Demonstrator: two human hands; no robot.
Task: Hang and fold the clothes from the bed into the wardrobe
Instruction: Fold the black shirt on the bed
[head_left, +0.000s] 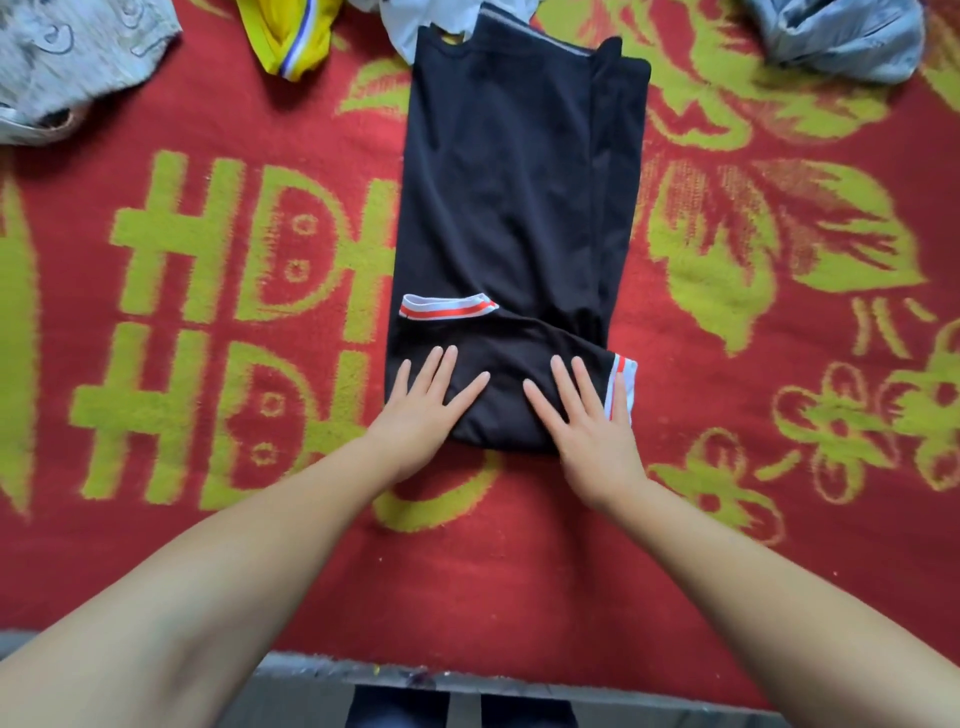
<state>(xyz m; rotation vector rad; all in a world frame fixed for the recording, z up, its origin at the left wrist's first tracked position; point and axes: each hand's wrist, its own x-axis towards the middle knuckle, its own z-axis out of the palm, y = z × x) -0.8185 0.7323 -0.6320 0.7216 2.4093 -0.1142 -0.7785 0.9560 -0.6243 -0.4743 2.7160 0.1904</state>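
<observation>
At the far left edge a grey patterned garment (78, 57) lies bunched on the red and yellow-green blanket (519, 545), and just right of it a yellow garment (285, 41) with a white and blue stripe. The blanket's weave reads "HD" twice, one above the other, left of centre; the letters after that run under the cloth.

In the middle lies the black shirt (514, 208), already folded lengthwise into a long strip, its white-and-orange sleeve cuffs showing near the person. The left hand (426, 410) presses flat on the near left corner, fingers straight and spread; the right hand (587, 426) does the same on the near right, beside the cuff. Neither grips anything.

To smooth this well, I'd say both palms should sweep away towards the far collar end, pushing out creases before the crosswise fold, keeping the edges square.

At the far right sits a crumpled pale blue garment (841, 36).
</observation>
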